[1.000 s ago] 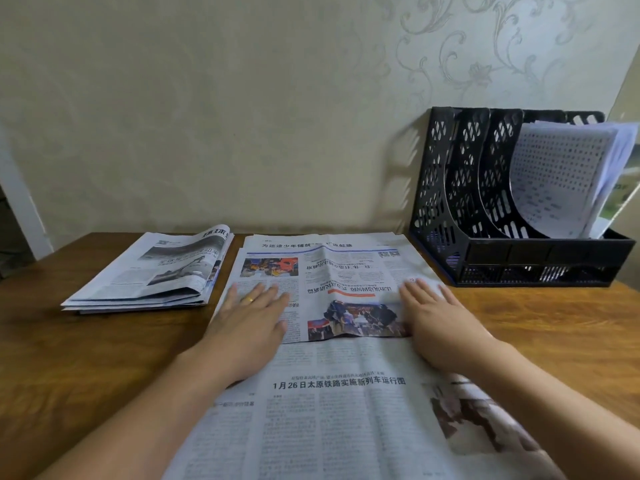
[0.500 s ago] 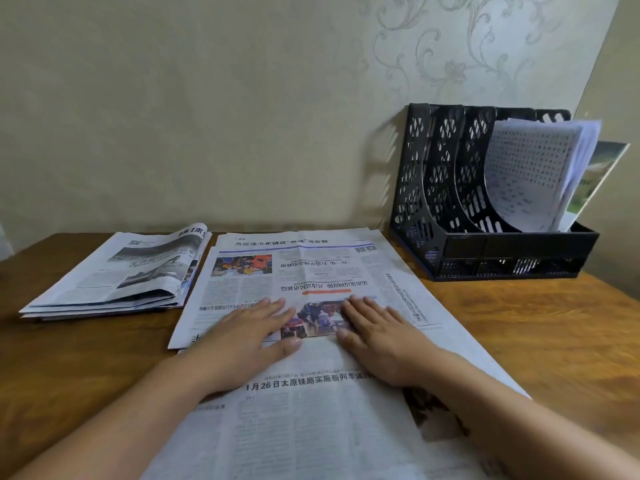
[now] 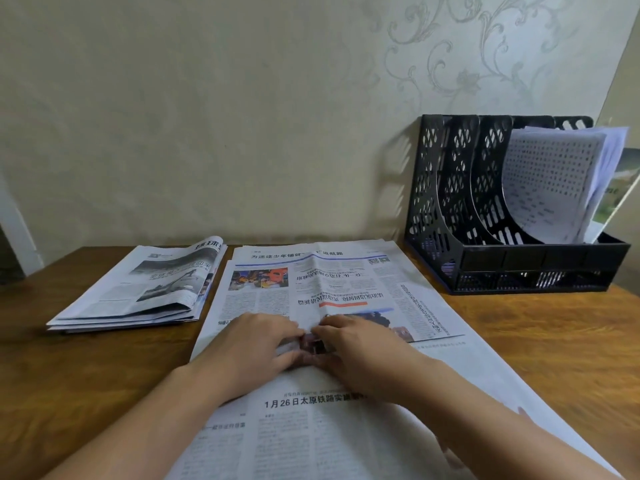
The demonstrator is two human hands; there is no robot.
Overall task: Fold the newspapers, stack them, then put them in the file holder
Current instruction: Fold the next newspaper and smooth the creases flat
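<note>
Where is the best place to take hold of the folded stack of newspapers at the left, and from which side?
Probably at the closed fold of the folded stack, its right edge beside the open newspaper. Come from that right side with a hand below and thumb above, since the layers join there. The near and left edges are loose sheets and would fan apart.

Matt printed paper newspaper under the hands; brown wooden table slightly glossy left of them; black perforated plastic file holder beyond right.
</note>
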